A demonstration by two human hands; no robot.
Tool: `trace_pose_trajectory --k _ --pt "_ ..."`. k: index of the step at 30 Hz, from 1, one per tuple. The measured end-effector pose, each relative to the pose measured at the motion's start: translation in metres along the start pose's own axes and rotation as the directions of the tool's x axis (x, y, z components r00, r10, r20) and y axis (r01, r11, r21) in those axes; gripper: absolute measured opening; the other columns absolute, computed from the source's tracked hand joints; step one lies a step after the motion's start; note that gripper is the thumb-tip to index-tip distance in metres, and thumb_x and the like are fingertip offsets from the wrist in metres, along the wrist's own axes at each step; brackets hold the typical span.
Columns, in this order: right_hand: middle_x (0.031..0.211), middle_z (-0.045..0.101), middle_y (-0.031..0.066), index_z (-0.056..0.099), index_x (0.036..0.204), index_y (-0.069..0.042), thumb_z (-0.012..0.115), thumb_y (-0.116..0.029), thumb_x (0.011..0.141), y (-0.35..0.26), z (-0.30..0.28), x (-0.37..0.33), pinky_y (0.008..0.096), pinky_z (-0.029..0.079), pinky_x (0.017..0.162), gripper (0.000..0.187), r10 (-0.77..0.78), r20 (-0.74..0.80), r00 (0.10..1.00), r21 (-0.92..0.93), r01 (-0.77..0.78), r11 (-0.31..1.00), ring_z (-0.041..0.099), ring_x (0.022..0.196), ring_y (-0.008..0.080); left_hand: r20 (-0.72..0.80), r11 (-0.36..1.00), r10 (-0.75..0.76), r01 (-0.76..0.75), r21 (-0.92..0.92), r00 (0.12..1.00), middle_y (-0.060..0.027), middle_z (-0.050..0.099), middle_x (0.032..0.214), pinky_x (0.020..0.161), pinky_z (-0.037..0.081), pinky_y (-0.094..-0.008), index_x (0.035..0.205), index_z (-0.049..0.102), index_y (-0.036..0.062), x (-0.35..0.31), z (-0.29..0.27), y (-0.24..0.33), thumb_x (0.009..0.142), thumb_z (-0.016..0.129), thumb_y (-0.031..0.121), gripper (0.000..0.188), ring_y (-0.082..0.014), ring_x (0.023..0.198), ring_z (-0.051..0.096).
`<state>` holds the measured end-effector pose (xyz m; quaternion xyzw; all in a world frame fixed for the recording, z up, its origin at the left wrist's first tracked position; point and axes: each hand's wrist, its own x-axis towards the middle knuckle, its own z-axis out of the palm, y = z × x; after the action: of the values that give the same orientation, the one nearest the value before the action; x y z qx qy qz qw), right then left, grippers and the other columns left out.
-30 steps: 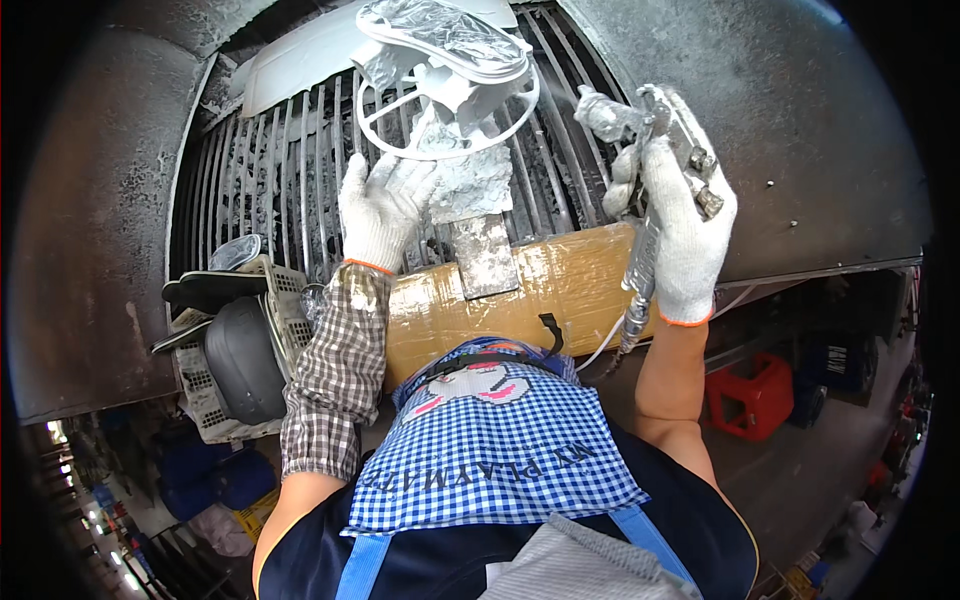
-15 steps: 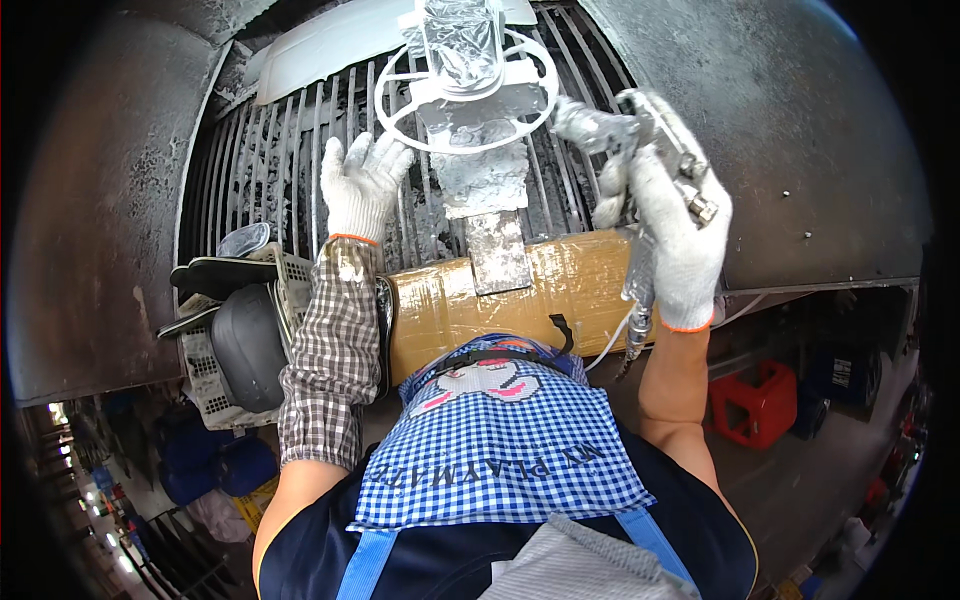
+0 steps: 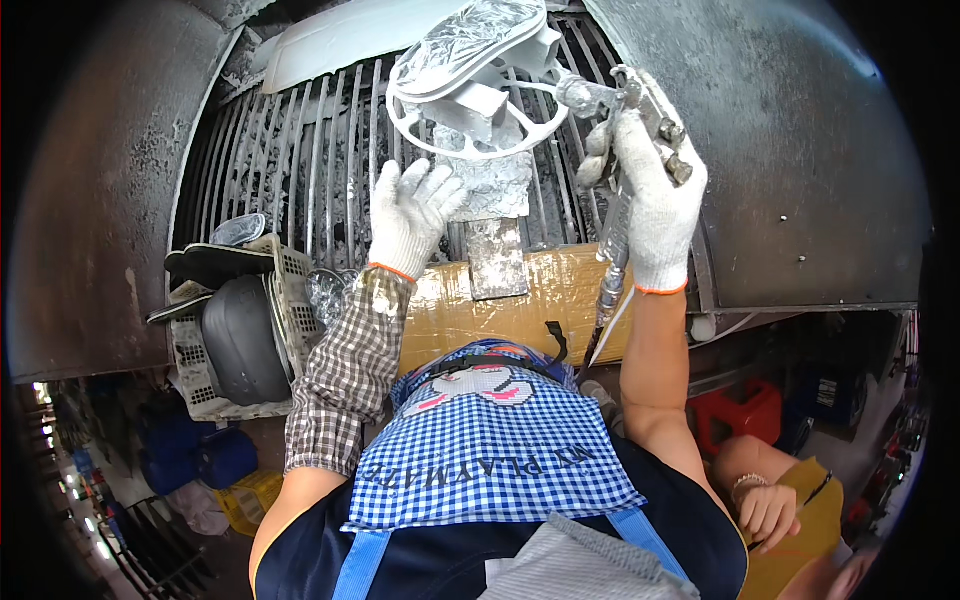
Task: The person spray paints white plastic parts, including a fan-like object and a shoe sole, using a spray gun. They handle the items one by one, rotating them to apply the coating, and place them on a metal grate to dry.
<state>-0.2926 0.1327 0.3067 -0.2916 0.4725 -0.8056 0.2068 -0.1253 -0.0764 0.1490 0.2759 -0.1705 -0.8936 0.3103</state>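
While both gloved hands work over the slatted grate (image 3: 300,170), the head view shows:
Left hand (image 3: 410,215): fingers spread, resting on the foil-wrapped stand (image 3: 490,185).
Right hand (image 3: 650,210): closed round the spray gun (image 3: 640,110), nozzle beside the white wheel-shaped part (image 3: 470,100).
Free room: grate's left half.
Near edge: taped cardboard strip (image 3: 540,300).

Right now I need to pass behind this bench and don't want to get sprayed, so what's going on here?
A person in white knit gloves stands at a paint-crusted metal grate. The right hand grips a spray gun, its nozzle aimed at a white ring-shaped part partly wrapped in foil. The left hand rests open near the foil-covered stand beneath that part. A basket of dark parts sits at the left.
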Motion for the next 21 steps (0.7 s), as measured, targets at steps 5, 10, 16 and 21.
trace_pose_trajectory --k 5,10,16,21 --pt "0.092 0.072 0.0063 0.056 0.152 0.004 0.068 -0.009 0.108 -0.001 -0.001 0.014 0.0254 0.056 0.062 0.047 -0.023 -0.102 0.995 0.000 0.023 1.000 0.064 0.071 0.0081 0.105 1.000 -0.018 0.020 -0.013 0.994 -0.0311 0.053 0.149 0.115 0.048 -0.0588 0.144 0.052 -0.0023 -0.008 0.015 -0.006 0.105 0.061 0.059 0.073 -0.0458 0.134 0.057" --pt "0.095 0.072 0.0081 0.053 0.154 0.005 0.066 -0.007 0.108 -0.006 -0.002 0.005 0.0262 0.058 0.067 0.049 -0.111 -0.169 0.979 -0.113 0.093 0.989 0.066 0.076 0.0097 0.214 1.000 0.008 -0.007 -0.006 0.977 -0.0314 0.054 0.152 0.116 0.048 -0.0572 0.154 0.047 -0.0050 -0.008 0.018 0.005 0.106 0.059 0.059 0.081 -0.0442 0.139 0.057" --pt "0.106 0.075 0.0132 0.048 0.156 0.010 0.063 -0.002 0.108 -0.011 -0.003 -0.011 0.0289 0.061 0.080 0.052 -0.124 -0.114 0.986 -0.131 0.109 0.985 0.071 0.088 0.0151 0.185 0.999 0.053 -0.052 -0.013 0.981 -0.0339 0.051 0.154 0.119 0.046 -0.0592 0.154 0.043 -0.0090 -0.004 0.014 0.015 0.104 0.062 0.056 0.084 -0.0479 0.142 0.054" --pt "0.112 0.075 0.0130 0.049 0.156 0.008 0.066 -0.006 0.108 -0.005 0.005 -0.015 0.0267 0.059 0.071 0.053 -0.074 0.025 0.997 -0.105 0.076 0.992 0.070 0.087 0.0110 0.174 0.996 0.081 -0.076 -0.038 0.981 -0.0381 0.042 0.160 0.126 0.038 -0.0612 0.158 0.035 -0.0123 0.000 0.013 0.017 0.103 0.065 0.054 0.091 -0.0522 0.150 0.044"
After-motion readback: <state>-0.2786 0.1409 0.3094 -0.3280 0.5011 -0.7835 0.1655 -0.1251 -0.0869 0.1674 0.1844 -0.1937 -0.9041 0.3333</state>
